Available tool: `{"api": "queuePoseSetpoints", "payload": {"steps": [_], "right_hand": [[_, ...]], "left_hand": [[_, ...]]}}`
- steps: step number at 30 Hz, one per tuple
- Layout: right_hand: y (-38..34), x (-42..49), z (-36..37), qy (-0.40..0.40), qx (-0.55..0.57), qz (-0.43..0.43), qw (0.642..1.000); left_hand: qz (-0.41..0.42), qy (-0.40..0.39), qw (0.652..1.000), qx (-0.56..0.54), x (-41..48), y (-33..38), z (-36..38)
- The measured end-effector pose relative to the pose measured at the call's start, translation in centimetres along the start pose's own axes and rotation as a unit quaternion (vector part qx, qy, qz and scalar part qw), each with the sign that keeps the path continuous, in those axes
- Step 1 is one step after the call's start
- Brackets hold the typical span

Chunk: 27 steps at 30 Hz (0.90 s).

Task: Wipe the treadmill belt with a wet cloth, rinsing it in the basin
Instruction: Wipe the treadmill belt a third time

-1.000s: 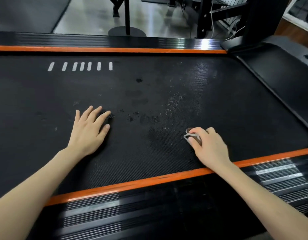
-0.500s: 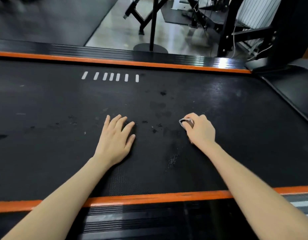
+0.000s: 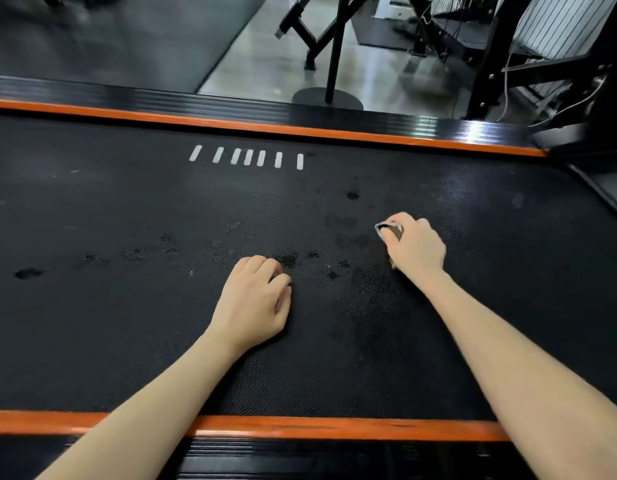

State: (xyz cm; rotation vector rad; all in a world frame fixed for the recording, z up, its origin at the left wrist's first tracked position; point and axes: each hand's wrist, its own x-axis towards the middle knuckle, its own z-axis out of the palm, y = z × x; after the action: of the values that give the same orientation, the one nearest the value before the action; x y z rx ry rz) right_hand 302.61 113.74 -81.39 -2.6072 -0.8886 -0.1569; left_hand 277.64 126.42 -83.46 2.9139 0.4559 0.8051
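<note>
Fingers of right hand [image 3: 416,249] grip cloth [image 3: 390,230] | left hand [image 3: 253,306] curled, empty, on belt [image 3: 127,323] | dark spots [image 3: 312,254] between

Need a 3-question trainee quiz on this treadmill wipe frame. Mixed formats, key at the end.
1. Multiple choice: which hand grips the cloth? A. left B. right C. neither
2. True or false: a basin stands on the belt.
3. Fill in: the row of white marks lies nearer the ___ edge of the belt (near/far).

Key:
1. B, the right hand grips it.
2. False, no basin is in view.
3. far
</note>
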Motion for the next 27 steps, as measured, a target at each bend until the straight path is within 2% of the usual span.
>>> {"api": "queuePoseSetpoints", "payload": {"steps": [2,4,6,8,10,12,14,16,18,20,22,25,27], "right_hand": [[-2.3,-0.4,0.6,-0.006,0.021,-0.003,1.000],[-5.3,-4.2,1.2,-0.026,0.056,-0.127,0.990],[-7.1,-9.0,1.1,-0.074,0.079,-0.249,0.962],[-6.4,-9.0,0.3,-0.086,0.082,-0.287,0.951],[-4.8,-5.8,0.4,-0.068,0.034,-0.244,0.967],[-2.9,-1.3,0.5,-0.031,-0.007,-0.146,0.989],[-2.3,0.8,0.8,-0.016,0.000,-0.083,0.996],[-3.2,-0.9,1.2,-0.018,0.002,-0.092,0.996],[-4.3,-4.9,0.8,-0.018,0.026,-0.174,0.984],[-4.7,-9.3,0.0,-0.053,0.064,-0.269,0.959],[-3.9,-10.2,-0.4,-0.076,0.093,-0.307,0.944],[-1.9,-5.7,0.2,-0.028,0.047,-0.255,0.965],[-0.1,-1.3,0.6,0.014,0.007,-0.143,0.990]], "left_hand": [[-0.011,-0.007,1.000,0.003,0.1,0.0,0.1],[-0.022,-0.013,1.000,0.003,0.1,-0.1,0.2],[-0.020,-0.014,1.000,0.002,0.1,-0.3,0.2],[-0.018,-0.014,1.000,-0.002,0.0,-0.4,0.2],[-0.021,-0.008,1.000,-0.008,-0.1,-0.4,0.1],[-0.026,-0.007,1.000,-0.013,-0.1,-0.4,0.0],[-0.030,-0.010,0.999,-0.015,0.1,-0.3,0.1],[-0.032,-0.019,0.999,-0.014,0.3,-0.2,0.1],[-0.030,-0.027,0.999,-0.014,0.3,-0.3,0.0],[-0.026,-0.035,0.999,-0.011,0.3,-0.3,0.0],[-0.026,-0.040,0.999,-0.012,0.3,-0.4,0.1],[-0.029,-0.035,0.999,-0.012,0.2,-0.5,0.2],[-0.029,-0.033,0.999,-0.009,0.3,-0.6,0.3]]}}
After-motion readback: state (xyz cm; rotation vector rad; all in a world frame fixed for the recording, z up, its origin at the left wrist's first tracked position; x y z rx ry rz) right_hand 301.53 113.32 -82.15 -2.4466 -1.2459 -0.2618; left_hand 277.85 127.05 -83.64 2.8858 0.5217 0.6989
